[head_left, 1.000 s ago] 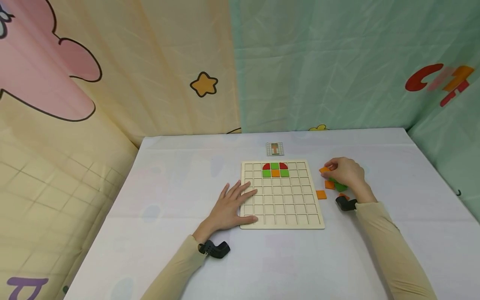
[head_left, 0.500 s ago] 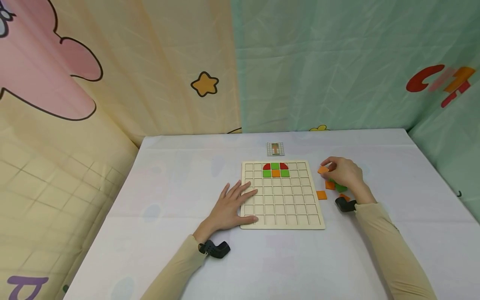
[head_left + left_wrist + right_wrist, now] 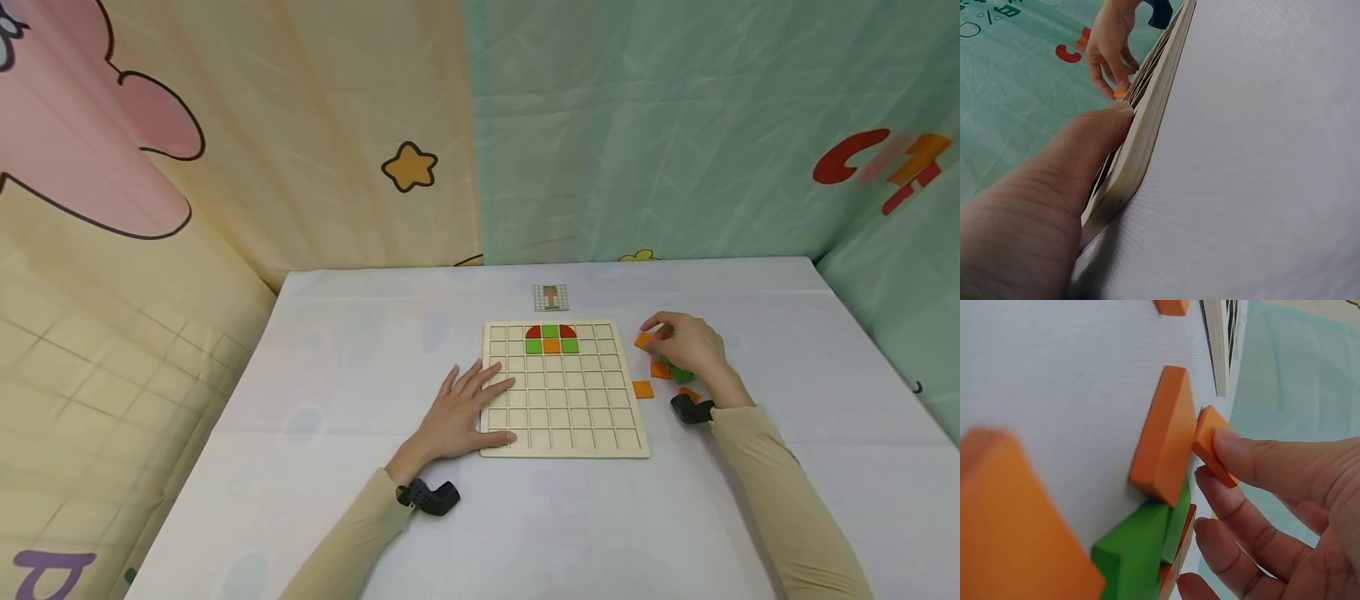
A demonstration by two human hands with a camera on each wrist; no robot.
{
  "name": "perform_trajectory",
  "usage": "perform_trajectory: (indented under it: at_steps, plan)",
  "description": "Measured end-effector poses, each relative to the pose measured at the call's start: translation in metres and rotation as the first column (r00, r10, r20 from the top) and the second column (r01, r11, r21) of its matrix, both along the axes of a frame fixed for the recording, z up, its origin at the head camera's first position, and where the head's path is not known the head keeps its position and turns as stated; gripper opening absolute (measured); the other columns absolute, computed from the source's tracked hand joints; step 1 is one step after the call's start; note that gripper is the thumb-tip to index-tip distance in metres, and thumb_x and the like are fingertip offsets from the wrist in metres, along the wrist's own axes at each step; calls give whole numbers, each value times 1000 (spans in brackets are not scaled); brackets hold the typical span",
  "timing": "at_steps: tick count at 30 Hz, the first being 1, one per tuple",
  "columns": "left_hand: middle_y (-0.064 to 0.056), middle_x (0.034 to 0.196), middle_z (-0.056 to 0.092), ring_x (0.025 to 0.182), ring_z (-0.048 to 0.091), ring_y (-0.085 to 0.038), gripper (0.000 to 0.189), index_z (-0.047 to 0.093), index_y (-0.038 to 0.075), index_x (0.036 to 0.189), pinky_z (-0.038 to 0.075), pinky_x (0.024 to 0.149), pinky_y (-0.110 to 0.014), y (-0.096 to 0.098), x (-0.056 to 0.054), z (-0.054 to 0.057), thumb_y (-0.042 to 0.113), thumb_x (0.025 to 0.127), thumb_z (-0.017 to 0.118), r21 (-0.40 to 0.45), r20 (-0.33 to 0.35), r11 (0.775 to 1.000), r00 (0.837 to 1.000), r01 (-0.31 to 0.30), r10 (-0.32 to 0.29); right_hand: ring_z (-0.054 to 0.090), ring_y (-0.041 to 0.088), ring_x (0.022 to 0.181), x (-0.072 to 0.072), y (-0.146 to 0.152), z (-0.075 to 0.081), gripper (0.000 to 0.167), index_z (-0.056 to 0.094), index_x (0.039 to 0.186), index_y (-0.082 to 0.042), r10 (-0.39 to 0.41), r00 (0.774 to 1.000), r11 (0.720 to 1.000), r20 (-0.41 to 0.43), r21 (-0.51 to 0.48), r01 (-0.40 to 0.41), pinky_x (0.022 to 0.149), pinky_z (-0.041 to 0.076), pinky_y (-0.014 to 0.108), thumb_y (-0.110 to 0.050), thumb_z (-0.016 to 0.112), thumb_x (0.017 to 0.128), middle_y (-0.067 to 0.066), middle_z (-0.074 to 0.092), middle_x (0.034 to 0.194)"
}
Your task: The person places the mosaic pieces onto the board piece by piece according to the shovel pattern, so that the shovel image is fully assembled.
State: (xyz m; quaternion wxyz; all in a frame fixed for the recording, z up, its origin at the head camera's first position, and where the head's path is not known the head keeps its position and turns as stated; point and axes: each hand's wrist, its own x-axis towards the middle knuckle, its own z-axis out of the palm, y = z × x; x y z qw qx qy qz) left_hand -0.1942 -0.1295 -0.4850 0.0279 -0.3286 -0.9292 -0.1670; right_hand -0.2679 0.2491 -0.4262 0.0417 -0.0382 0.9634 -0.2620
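My left hand (image 3: pixel 452 421) rests spread over the left edge of a pale wooden grid board (image 3: pixel 577 404). Its thumb lies along the board's rim in the left wrist view. Off the board's right side, my right hand (image 3: pixel 692 343) pinches an orange square tile (image 3: pixel 1209 442) between thumb and fingertips, raised off the table. Near the board's top sit red quarter-round tiles, green squares (image 3: pixel 551 332) and one orange square (image 3: pixel 552 346). Under and beside the right hand lie loose orange tiles (image 3: pixel 660 369) and green tiles (image 3: pixel 1138 547), partly hidden by it.
A small printed card (image 3: pixel 551 297) with a grid picture lies beyond the board. One loose orange tile (image 3: pixel 642 389) lies against the board's right edge. The white-covered table (image 3: pixel 360 367) backs onto patterned curtains (image 3: pixel 645 125).
My right hand and the pinched orange tile have shifted very slightly, with the tile turning a little. The left hand and the board stay where they were.
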Motion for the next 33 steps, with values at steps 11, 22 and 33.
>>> perform_trajectory:
  at_steps: [11, 22, 33]
  plan:
    - [-2, 156, 19, 143, 6, -25, 82, 33, 24, 149, -2, 111, -49, -1, -1, -2, 67, 83, 54, -7, -9, 1000, 1000, 0, 0, 57, 22, 68, 2, -2, -1, 21, 66, 108, -8, 7, 998, 999, -64, -40, -10, 51, 42, 30, -18, 61, 91, 13, 65, 94]
    - [0, 156, 18, 143, 5, -24, 82, 31, 26, 150, -4, 112, -48, -1, -2, -2, 66, 82, 55, -21, -4, 1000, 1000, -7, 7, 55, 23, 71, 5, -16, 6, 19, 69, 103, -5, 39, 993, 996, -115, -79, -48, 55, 42, 31, -19, 64, 90, 9, 64, 89]
    - [1, 157, 17, 143, 3, -23, 82, 31, 27, 150, -4, 112, -47, 0, -1, -2, 66, 82, 55, -23, 9, 1000, 1000, -11, 11, 52, 23, 73, 13, -35, 19, 19, 71, 99, -6, 96, 988, 987, -117, -117, -110, 57, 40, 32, -23, 68, 89, 6, 66, 88]
